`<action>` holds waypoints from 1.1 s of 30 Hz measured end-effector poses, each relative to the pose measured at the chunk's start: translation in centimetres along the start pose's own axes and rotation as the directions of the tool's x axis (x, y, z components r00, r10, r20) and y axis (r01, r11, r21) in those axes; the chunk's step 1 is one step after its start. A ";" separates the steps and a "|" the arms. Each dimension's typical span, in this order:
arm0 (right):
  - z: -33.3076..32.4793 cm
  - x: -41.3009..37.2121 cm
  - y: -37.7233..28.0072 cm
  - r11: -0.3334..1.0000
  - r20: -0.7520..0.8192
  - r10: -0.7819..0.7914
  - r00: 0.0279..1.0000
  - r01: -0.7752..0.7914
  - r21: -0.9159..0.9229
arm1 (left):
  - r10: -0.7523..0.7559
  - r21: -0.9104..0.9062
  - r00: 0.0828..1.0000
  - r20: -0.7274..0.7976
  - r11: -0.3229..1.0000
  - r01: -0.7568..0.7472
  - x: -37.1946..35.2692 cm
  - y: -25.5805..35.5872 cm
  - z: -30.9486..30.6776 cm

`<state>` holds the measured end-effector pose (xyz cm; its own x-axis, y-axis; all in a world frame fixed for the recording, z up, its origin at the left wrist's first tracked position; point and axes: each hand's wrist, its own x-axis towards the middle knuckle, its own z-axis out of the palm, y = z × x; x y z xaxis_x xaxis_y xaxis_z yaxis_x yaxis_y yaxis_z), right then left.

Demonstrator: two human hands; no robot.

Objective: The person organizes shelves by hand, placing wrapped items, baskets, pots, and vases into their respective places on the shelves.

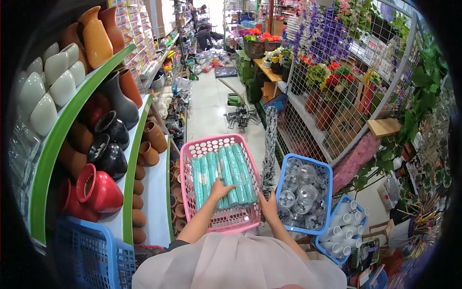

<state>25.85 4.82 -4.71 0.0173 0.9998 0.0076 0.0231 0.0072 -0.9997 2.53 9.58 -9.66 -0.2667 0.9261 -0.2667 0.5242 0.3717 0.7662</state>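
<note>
In front of me stands a pink plastic basket (221, 138) with holes in its walls. Several long teal packets in clear wrap (226, 166) lie side by side in it. My left hand (221, 190) rests on these packets with thumb and fingers apart. Just outside the basket's right wall, my right hand (268, 206) is closed around the lower end of a fluffy black-and-white duster (270, 144), which points away from me. Part of that grip is hidden.
To the right are a blue basket of clear plastic cups (330, 192) and a blue basket of white vases (342, 262). Shelves with pots and vases (89, 115) line the left. A wire rack with flowers (308, 86) stands right. A person (204, 37) is far down the aisle.
</note>
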 end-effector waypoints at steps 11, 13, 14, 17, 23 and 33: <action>0.4 -1.3 0.6 0.995 0.071 -0.097 0.993 0.096 0.019 | 0.145 -0.888 0.936 0.322 0.390 0.245 -4.3 -1.8 -3.8; 0.3 -1.8 -1.2 0.977 0.050 -0.215 0.975 0.215 0.012 | 0.211 -0.913 0.912 0.351 0.294 0.284 -6.3 0.4 -5.6; -0.4 -1.8 -1.9 0.996 0.088 -0.089 0.992 0.086 0.028 | 0.208 -0.916 0.915 0.345 0.289 0.279 -6.3 0.2 -5.9; -1.9 -0.3 -4.1 0.951 0.056 -0.126 0.990 0.136 -0.276 | 0.381 -0.934 0.855 0.352 0.085 0.346 -6.6 -0.1 -6.9; -2.7 -0.1 -9.3 0.922 0.057 -0.070 0.996 0.086 -0.377 | 0.481 -0.948 0.820 0.310 0.087 0.307 -9.7 3.1 -9.5; -6.7 -0.8 -5.4 0.437 0.435 -0.485 0.759 0.641 -0.631 | 0.173 -0.886 0.924 0.341 0.388 0.254 -11.7 2.2 -8.1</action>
<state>32.44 3.82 0.81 -0.4326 0.7627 0.4808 0.6520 0.6329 -0.4174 0.24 -0.96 -0.07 0.1196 0.9420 -0.3136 -0.5809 0.3225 0.7474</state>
